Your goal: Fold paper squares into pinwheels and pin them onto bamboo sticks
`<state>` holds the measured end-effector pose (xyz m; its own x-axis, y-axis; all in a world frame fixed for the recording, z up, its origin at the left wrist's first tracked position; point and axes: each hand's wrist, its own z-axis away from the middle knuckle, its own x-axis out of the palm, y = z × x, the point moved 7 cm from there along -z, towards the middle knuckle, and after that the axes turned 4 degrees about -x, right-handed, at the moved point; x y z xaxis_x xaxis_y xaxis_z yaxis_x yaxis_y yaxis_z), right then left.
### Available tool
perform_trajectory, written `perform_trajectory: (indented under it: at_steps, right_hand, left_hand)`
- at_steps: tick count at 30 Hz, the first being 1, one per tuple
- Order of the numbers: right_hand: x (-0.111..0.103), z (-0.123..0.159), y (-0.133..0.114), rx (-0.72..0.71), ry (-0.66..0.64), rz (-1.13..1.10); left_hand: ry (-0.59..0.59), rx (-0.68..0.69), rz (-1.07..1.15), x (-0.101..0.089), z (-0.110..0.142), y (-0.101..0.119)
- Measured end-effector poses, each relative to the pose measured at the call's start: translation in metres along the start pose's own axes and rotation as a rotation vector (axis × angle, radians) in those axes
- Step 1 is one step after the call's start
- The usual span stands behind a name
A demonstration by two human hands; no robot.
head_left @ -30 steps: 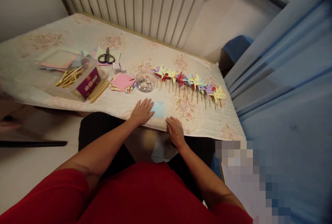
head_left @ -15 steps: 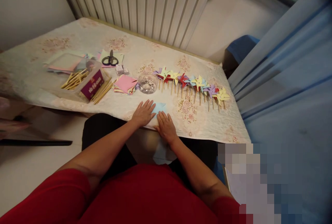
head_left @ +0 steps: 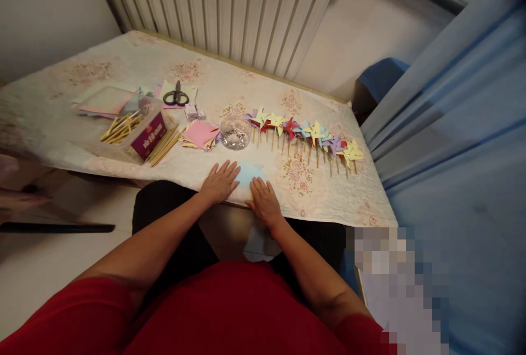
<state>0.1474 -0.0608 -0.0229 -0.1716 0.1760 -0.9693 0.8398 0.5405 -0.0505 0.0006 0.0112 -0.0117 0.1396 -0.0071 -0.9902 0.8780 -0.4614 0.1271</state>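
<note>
While both bare hands lie palm down, 1 light-blue paper (head_left: pixel 250 172) sits b/w them, just below mid frame, near the front edge of the tabletop (head_left: pixel 222 82). Left hand (head_left: pixel 221 182): grip wide, fingers spread flat, tips by the paper's left side, nothing picked up. Right hand (head_left: pixel 265 201): grip loose, fingers out flat, tips on the paper's lower right edge; it isn't pinching anything.

Also on top, approx. mid frame: 1 round clear tub (head_left: pixel 234 148) w/ shiny bits, too many to count, & 1 messy paper pile (head_left: pixel 200 133), pink on top. Left of that, 1 clear box (head_left: pixel 128 149) w/ lots of sticks (head_left: pixel 119 128), plus more loose sticks (head_left: pixel 162 147) next to it. Upper left of center: 1 pr. scissors (head_left: pixel 176 97) on paper sheets, & 2 little white boxes (head_left: pixel 190 112).

Right of center, a row of pinwheels (head_left: pixel 315 132), at least 9; they overlap, so can't get an exact no. Clear box has 1 purple label (head_left: pixel 150 136) w/ pale writing, too small to read. Little boxes' marks: same.
</note>
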Motion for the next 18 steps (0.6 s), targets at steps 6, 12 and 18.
perform_trajectory:
  at_steps: [6, 12, 18]
  right_hand:
    - [0.002, 0.0, 0.0, -0.004, 0.002, 0.0]
    - [0.0, 0.001, -0.001, 0.0, 0.015, -0.014]
    - [-0.003, 0.001, -0.003, -0.01, 0.024, -0.015]
  left_hand:
    - [0.032, -0.1, 0.024, -0.004, 0.023, -0.022]
    - [0.023, -0.227, 0.113, -0.01, 0.022, -0.024]
    - [0.088, -0.061, 0.124, -0.01, -0.003, 0.024]
